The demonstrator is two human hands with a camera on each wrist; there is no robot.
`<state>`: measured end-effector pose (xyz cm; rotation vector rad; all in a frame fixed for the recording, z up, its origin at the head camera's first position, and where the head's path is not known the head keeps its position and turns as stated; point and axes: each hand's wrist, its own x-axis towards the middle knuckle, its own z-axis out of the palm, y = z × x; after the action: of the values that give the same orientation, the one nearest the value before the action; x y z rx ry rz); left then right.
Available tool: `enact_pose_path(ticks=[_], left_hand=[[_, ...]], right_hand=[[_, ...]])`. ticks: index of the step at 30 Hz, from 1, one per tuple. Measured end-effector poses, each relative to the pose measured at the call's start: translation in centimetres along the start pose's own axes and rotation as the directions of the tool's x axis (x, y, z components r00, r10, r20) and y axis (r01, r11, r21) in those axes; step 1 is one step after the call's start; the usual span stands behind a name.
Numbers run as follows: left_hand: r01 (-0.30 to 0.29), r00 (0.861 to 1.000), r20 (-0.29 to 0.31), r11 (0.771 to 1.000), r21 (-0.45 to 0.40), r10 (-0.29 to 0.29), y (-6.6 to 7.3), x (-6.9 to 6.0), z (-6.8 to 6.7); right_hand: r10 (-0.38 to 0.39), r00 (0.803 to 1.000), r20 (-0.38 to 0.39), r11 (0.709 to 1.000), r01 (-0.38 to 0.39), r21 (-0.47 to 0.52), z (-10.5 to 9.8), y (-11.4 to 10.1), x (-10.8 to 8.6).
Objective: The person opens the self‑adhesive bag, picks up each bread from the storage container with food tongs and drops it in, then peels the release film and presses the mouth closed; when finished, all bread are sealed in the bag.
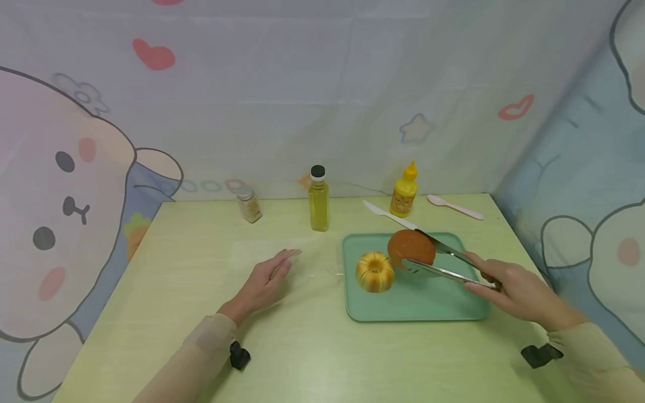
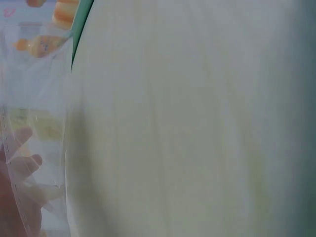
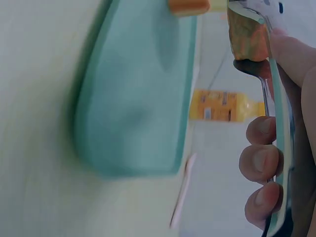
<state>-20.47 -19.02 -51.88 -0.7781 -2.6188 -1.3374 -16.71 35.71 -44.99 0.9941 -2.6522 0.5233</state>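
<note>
My right hand [image 1: 514,288] grips metal tongs [image 1: 443,272], whose tips clamp a round brown bun [image 1: 410,244] above the green tray [image 1: 418,309]. In the right wrist view, curled fingers wrap the tongs, with the bun [image 3: 247,37] between their ends. A golden, ridged ring-shaped bread [image 1: 375,284] sits at the tray's left side. Left of the tray, my left hand [image 1: 262,284] holds a clear plastic bag [image 1: 317,263] just over the table. Through the bag [image 2: 37,84], some left fingers show in the left wrist view; their exact hold is partly hidden.
Along the back of the table stand a small shaker jar [image 1: 249,205], a dark-capped oil bottle [image 1: 319,204] and a yellow squeeze bottle [image 1: 403,193]. A white plastic knife [image 1: 385,212] and a pale pink spoon [image 1: 456,207] lie behind the tray. A printed cloth hangs behind.
</note>
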Motion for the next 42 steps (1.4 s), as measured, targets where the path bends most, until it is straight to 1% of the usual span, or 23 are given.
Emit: enact_pose_path(ticks=[3, 8, 12, 14, 18, 20, 22, 25, 27, 29, 34, 38, 42], left_hand=[[-0.009, 1.0, 0.001, 1.0, 0.005, 0.009, 0.1, 0.0, 0.0], [-0.015, 1.0, -0.003, 1.0, 0.024, 0.015, 0.2, -0.1, 0.0], [-0.024, 1.0, -0.013, 1.0, 0.01, 0.024, 0.3, -0.2, 0.1], [-0.032, 0.999, -0.017, 1.0, 0.0, 0.032, 0.3, -0.3, 0.1], [-0.044, 0.999, -0.023, 0.999, -0.017, 0.043, 0.5, -0.3, 0.0], [-0.042, 0.999, -0.024, 0.999, -0.02, 0.041, 0.7, -0.2, 0.0], [-0.03, 0.999, -0.023, 0.999, -0.026, 0.029, 0.8, -0.1, -0.1], [-0.013, 1.0, -0.021, 0.999, -0.039, 0.012, 0.9, -0.1, -0.1], [-0.008, 1.0, -0.023, 0.999, -0.046, 0.007, 0.8, -0.1, 0.0], [-0.017, 0.999, -0.029, 0.999, -0.048, 0.016, 0.8, 0.0, 0.0], [-0.033, 0.999, -0.041, 0.998, -0.051, 0.031, 0.8, 0.0, 0.1], [-0.04, 0.999, -0.033, 0.998, -0.047, 0.038, 0.8, -0.1, 0.1], [-0.048, 0.999, -0.008, 0.997, -0.052, 0.048, 0.9, -0.2, 0.1]], right_hand=[[-0.003, 1.0, 0.008, 1.0, 0.003, -0.016, 0.3, -0.9, 1.6], [0.0, 1.0, 0.021, 0.998, 0.001, -0.062, 1.4, -2.3, 4.4], [-0.005, 0.999, 0.037, 0.997, 0.008, -0.082, 2.4, -3.4, 6.4], [-0.029, 0.999, 0.034, 0.996, 0.032, -0.08, 3.0, -3.8, 7.5], [-0.119, 0.993, -0.003, 0.99, 0.118, -0.079, 4.2, -4.4, 9.3], [-0.161, 0.987, -0.019, 0.984, 0.159, -0.077, 4.7, -4.6, 9.9], [-0.187, 0.982, -0.018, 0.979, 0.185, -0.081, 5.2, -4.8, 10.3], [-0.189, 0.982, 0.024, 0.979, 0.19, -0.076, 5.5, -5.4, 10.7], [-0.184, 0.981, 0.065, 0.98, 0.189, -0.066, 5.5, -5.8, 10.9], [-0.177, 0.979, 0.102, 0.982, 0.182, -0.05, 5.4, -6.1, 11.0], [-0.184, 0.97, 0.157, 0.982, 0.187, -0.006, 5.3, -6.6, 11.5], [-0.177, 0.958, 0.226, 0.984, 0.174, 0.034, 5.1, -6.6, 11.9], [-0.157, 0.938, 0.309, 0.987, 0.144, 0.064, 4.7, -6.3, 12.5]])
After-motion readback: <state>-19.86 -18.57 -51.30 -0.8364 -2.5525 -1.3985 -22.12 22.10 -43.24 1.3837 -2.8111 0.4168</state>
